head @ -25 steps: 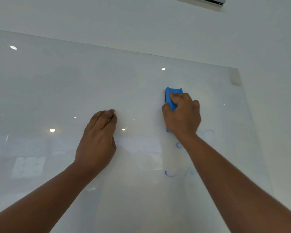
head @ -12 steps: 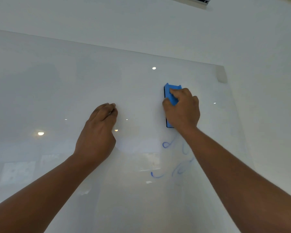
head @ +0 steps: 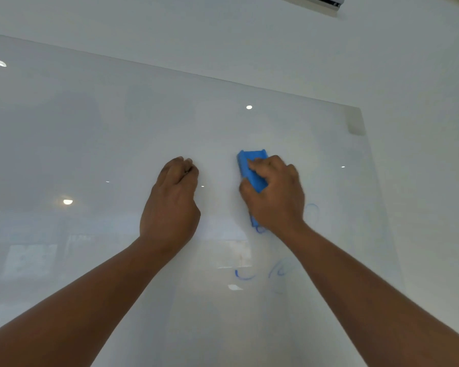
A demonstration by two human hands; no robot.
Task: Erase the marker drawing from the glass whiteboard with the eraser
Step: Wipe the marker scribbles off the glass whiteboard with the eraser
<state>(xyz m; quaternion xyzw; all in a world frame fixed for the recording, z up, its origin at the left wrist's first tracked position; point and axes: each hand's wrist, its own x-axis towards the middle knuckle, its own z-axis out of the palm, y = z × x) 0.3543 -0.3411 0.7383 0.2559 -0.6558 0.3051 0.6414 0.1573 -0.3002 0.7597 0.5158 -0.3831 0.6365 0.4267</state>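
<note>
Right hand [head: 274,193], clamped on the blue eraser [head: 252,169], has stroked downward since half a second ago; left hand [head: 171,200] braces curled against the glass whiteboard [head: 117,123], and faint blue marker strokes [head: 263,272] remain below.

from my feed, a plain white wall [head: 223,35] fills the top of the frame and runs down the right edge. at the upper right corner i see the lower edge of a white wall-mounted unit [head: 326,1] with a dark slot, cut off by the frame; i can't tell what it is.
</note>
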